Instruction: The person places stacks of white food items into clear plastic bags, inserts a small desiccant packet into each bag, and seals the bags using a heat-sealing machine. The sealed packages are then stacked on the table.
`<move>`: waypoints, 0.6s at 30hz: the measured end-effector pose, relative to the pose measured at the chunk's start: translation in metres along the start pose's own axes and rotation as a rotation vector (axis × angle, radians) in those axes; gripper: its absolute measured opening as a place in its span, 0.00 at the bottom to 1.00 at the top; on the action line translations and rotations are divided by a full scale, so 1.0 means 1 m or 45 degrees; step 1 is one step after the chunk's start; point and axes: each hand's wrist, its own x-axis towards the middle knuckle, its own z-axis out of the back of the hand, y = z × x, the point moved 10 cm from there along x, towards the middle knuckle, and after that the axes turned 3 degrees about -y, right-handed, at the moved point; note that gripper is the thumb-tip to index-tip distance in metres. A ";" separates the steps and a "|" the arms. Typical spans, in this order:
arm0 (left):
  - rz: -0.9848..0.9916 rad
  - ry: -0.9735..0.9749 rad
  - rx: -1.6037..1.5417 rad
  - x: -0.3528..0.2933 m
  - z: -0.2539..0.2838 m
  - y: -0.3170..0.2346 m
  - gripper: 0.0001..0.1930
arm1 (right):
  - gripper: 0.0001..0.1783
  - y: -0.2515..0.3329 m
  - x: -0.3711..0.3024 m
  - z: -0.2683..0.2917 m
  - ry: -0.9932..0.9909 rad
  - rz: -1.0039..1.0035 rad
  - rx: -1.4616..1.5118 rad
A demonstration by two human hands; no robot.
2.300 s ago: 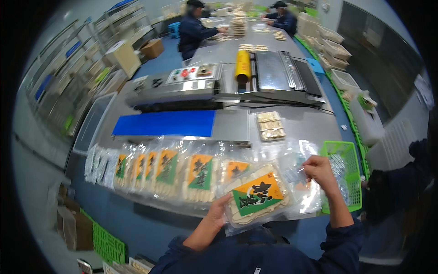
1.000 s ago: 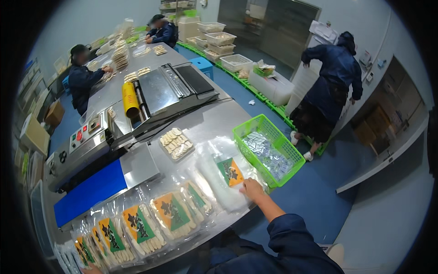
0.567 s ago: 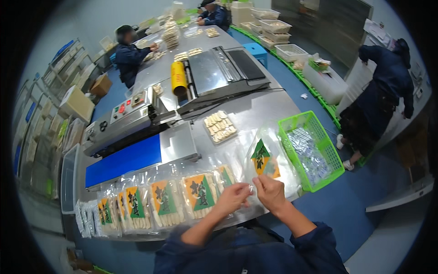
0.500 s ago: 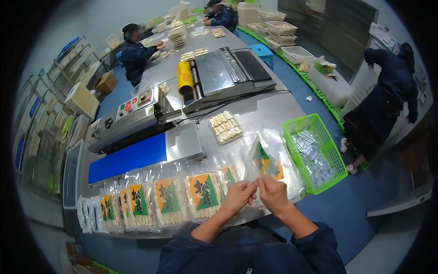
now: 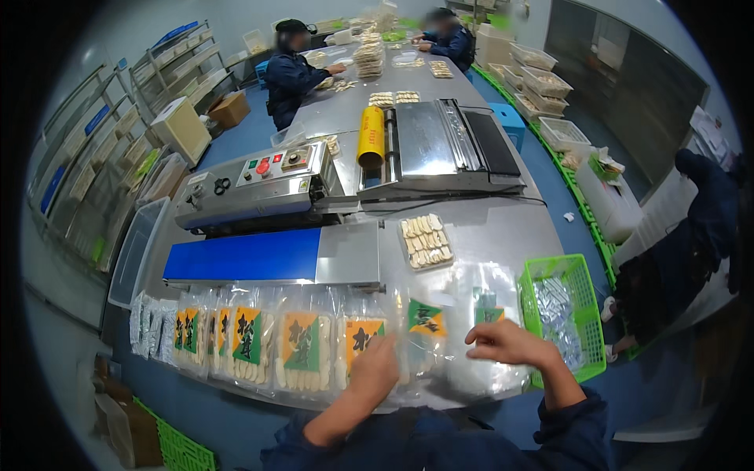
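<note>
My left hand is over a clear bag with an orange and green label, near the right end of a row of similar bags filled with pale sliced pieces. Its fingertips are hidden behind the hand, so a grip cannot be made out. Just right of it lies a flat clear bag with an orange and green label. My right hand hovers above a pile of clear bags. Its fingers are loosely bent and the thumb stands apart, with nothing visible between them.
A green basket of small silvery packets stands at right. Behind the hands are a tray of sliced pieces, a sealing machine with blue belt and a wrapping machine with yellow roll. Co-workers sit farther back; another person stands at right.
My hands, earlier together pinching the top of a clear bag, are now apart. The left has moved to the row of filled bags. The view has shifted, and the labelled bag lies flat.
</note>
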 end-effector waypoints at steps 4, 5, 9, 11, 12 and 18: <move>0.112 -0.373 -0.249 0.008 0.068 0.012 0.07 | 0.13 -0.120 0.079 0.093 -0.790 -0.123 0.261; 0.076 -0.540 -0.178 0.000 0.089 0.013 0.08 | 0.14 -0.152 0.104 0.104 -0.882 -0.188 0.036; 0.489 -0.694 0.111 -0.042 0.106 0.074 0.10 | 0.17 -0.250 0.211 0.105 -1.075 -0.228 0.096; 0.832 -0.818 -0.084 -0.077 0.117 0.092 0.12 | 0.18 -0.275 0.253 0.093 -1.017 -0.318 0.087; 1.014 -0.887 -0.211 -0.097 0.116 0.100 0.13 | 0.17 -0.276 0.265 0.095 -0.990 -0.362 -0.024; 1.083 -1.059 -0.242 -0.109 0.123 0.106 0.11 | 0.17 -0.281 0.264 0.112 -1.072 -0.300 0.013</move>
